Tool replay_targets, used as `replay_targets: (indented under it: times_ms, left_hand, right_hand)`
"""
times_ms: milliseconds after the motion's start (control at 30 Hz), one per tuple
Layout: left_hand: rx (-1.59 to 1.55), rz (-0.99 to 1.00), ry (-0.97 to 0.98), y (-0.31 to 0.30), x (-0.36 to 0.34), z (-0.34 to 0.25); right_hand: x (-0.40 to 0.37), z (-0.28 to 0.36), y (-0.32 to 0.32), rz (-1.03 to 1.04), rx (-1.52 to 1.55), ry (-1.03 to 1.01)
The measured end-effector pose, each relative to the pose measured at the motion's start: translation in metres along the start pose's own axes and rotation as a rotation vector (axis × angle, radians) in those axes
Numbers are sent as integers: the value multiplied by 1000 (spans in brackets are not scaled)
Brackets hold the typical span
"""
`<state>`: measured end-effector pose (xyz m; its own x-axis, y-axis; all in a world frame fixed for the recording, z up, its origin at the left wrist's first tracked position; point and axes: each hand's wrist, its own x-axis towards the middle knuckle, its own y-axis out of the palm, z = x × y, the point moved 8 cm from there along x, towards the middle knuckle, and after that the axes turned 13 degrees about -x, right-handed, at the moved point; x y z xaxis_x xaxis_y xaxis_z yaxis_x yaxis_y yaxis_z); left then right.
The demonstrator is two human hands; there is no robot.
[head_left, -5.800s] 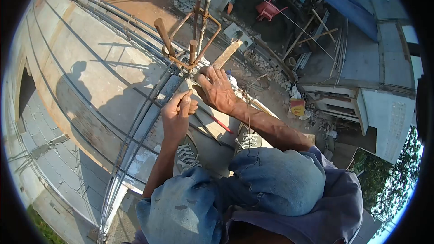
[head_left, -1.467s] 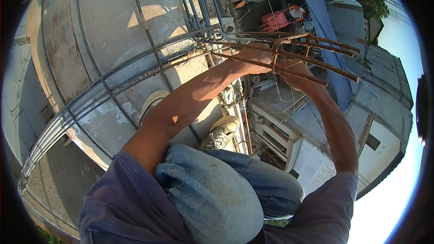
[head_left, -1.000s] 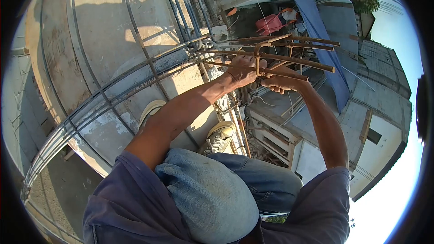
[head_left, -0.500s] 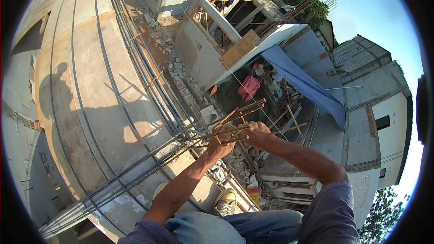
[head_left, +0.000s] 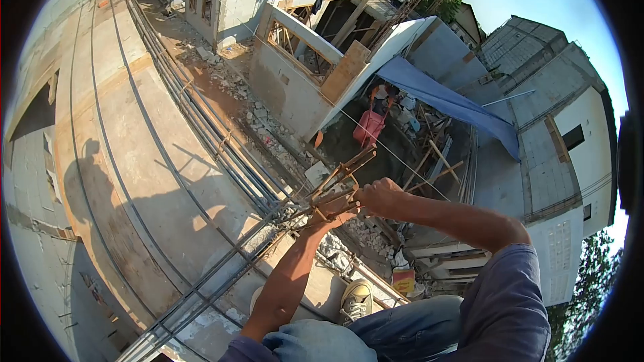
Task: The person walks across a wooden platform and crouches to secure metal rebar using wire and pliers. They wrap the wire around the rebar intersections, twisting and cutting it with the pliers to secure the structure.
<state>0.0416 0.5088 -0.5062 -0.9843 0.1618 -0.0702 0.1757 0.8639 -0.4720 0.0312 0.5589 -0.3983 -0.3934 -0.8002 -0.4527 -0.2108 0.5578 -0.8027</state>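
Observation:
Rusty rebar ends with square ties, forming a cage [head_left: 343, 173], stick out past the edge of the formwork deck in the middle of the view. My left hand [head_left: 335, 212] is wrapped round the lower part of this cage. Against its right side, my right hand [head_left: 380, 196] is closed in a fist; what it holds, if anything, is hidden. Long grey bars [head_left: 221, 245] run from the cage toward the lower left across the deck.
The plywood deck [head_left: 161, 161] with long bars lies at left. My shoe [head_left: 356, 300] is close to its edge. Far below are rubble, a red wheelbarrow [head_left: 369, 127] with a person [head_left: 381, 96] beside it, a blue tarp [head_left: 446, 97] and an unfinished house [head_left: 288, 80].
The camera view has shifted and turned a little. My right hand has moved slightly toward the lower left relative to the cage, its fist still closed. The left hand stays on the cage.

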Motion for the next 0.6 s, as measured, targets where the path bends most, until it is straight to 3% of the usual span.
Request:
replay_targets:
  times_ms: [33,67,100,200,300,333,367,400,467,533,600]
  left_hand:
    - [-269,-105,176,-3,-1,2]
    - [-542,-208,350,-7,-4,5]
    - [-237,-65,278,-1,5,-2]
    - [-149,77,282,2,7,-12]
    - [-363,99,155,24,15,22]
    - [-575,87,224,21,8,12]
    - [-784,90,300,18,0,3]
    - [-777,99,296,14,-8,-10]
    - [71,-577,380,-27,-38,-43]
    - [-11,-571,264,-17,-38,-38]
    - [13,-724,439,-14,-36,-31]
  right_hand:
    - [-8,14,-11,-242,-332,32]
    - [-15,15,-3,-234,-328,43]
    - [-25,21,-10,-364,-290,-7]
    - [-29,19,-1,-427,-239,-26]
    - [-19,16,14,-150,-75,-5]
    - [-15,17,2,-145,-65,4]
    - [-9,13,3,31,48,49]
    - [-6,9,10,202,159,88]
    - [-1,-1,17,225,284,133]
    - [-2,6,-19,318,259,12]
    - [-5,15,-8,329,265,22]
